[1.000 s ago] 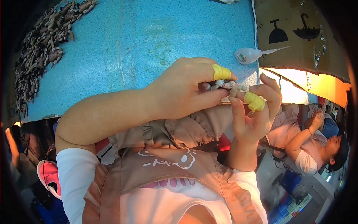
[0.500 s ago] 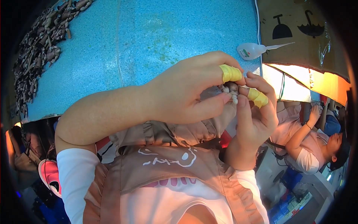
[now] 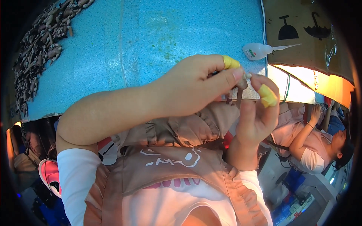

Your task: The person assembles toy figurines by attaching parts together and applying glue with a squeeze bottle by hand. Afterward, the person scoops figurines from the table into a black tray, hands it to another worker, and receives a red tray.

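My left hand [image 3: 192, 88] reaches across from the left, with a yellow finger cot [image 3: 230, 62] on its index finger. Facing it from below, my right hand [image 3: 256, 115] wears a yellow finger cot [image 3: 267, 96] too. Both hands pinch one small brown and grey piece [image 3: 241, 83] between their fingertips, held above the near edge of the blue table [image 3: 143, 41]. A thin brown strip hangs down from the piece. Most of the piece is hidden by the fingers.
A heap of several small brown pieces [image 3: 37, 52] lies along the table's left edge. A small white squeeze bottle [image 3: 258, 51] with a long nozzle lies at the right, beside a cardboard box [image 3: 301, 34]. Another person [image 3: 320, 143] sits at the lower right.
Both hands have drifted a little to the right while the fingertips shifted their pinch on the small piece. The left thumb now lies further over it.
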`<move>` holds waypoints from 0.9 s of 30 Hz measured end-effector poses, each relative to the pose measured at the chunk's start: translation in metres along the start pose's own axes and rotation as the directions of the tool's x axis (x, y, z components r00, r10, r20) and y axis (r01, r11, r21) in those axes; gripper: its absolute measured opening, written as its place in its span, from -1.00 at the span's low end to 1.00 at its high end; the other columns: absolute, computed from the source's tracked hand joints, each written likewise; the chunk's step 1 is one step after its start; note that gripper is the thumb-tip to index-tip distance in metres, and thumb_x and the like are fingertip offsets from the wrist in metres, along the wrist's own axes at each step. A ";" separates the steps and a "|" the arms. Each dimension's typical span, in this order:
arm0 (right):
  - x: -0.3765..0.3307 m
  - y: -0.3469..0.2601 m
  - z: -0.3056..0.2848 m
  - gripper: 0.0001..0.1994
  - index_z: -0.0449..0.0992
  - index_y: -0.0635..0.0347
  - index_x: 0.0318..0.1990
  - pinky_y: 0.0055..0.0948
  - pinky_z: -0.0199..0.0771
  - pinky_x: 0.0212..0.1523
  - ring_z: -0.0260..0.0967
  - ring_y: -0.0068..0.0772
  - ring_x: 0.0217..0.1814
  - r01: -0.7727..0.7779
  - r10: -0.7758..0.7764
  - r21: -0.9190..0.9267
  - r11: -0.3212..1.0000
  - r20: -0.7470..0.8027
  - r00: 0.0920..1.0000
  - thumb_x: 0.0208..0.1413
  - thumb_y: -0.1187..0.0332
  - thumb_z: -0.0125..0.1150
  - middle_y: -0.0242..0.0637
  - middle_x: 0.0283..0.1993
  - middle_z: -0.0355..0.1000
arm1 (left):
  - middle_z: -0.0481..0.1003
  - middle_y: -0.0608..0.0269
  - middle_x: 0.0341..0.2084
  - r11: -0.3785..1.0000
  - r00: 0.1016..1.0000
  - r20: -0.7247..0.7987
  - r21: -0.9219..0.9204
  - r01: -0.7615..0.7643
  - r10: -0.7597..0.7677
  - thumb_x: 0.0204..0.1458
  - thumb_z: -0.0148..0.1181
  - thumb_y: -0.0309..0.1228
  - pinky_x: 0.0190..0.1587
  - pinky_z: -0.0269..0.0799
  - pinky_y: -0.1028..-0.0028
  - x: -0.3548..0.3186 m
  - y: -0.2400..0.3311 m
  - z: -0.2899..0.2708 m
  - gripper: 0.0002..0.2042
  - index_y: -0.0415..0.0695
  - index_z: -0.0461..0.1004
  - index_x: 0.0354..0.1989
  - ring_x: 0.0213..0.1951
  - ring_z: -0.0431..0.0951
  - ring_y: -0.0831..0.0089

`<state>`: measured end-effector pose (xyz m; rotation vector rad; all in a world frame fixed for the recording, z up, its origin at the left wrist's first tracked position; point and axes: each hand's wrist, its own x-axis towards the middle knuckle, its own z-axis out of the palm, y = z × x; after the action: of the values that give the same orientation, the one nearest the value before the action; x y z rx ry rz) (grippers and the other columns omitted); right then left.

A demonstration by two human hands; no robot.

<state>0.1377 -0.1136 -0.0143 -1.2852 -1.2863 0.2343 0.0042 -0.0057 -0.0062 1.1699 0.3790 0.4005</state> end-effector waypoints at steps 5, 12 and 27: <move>0.003 -0.003 -0.008 -0.34 0.36 0.31 -0.03 -0.27 0.28 0.00 0.20 -0.15 0.08 -0.054 0.102 -0.249 0.967 0.185 0.977 -0.42 0.34 0.46 -0.09 0.03 0.22 | 0.45 0.22 -0.35 0.951 0.933 0.181 0.043 0.307 -0.309 0.07 0.05 -0.40 -0.55 0.34 0.68 0.000 0.018 -0.008 -0.57 -0.19 0.14 0.11 -0.50 0.44 0.63; 0.002 -0.002 -0.013 -0.38 0.34 0.38 -0.05 -0.33 0.30 0.02 0.24 -0.23 0.04 -0.216 0.196 0.094 0.972 0.189 0.962 -0.35 0.37 0.44 -0.09 0.01 0.22 | 0.45 0.17 -0.34 0.980 0.967 0.207 -0.101 0.172 -0.149 -0.03 0.15 -0.56 -0.45 0.42 0.64 -0.005 0.015 -0.005 -0.48 -0.21 0.10 0.11 -0.43 0.48 0.60; 0.000 -0.010 -0.007 -0.40 0.30 0.43 -0.03 -0.32 0.31 0.02 0.25 -0.24 0.02 -0.325 0.294 0.229 0.917 0.162 0.942 -0.32 0.42 0.39 -0.05 0.03 0.18 | 0.45 0.23 -0.45 0.985 0.989 0.140 -0.156 0.079 -0.057 -0.09 0.26 -0.40 -0.34 0.38 0.63 -0.005 0.011 -0.003 -0.53 -0.28 0.20 -0.04 -0.39 0.44 0.62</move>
<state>0.1382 -0.1205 -0.0051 -1.2626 -1.1082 0.6938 -0.0031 -0.0026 0.0034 1.0170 0.2628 0.2853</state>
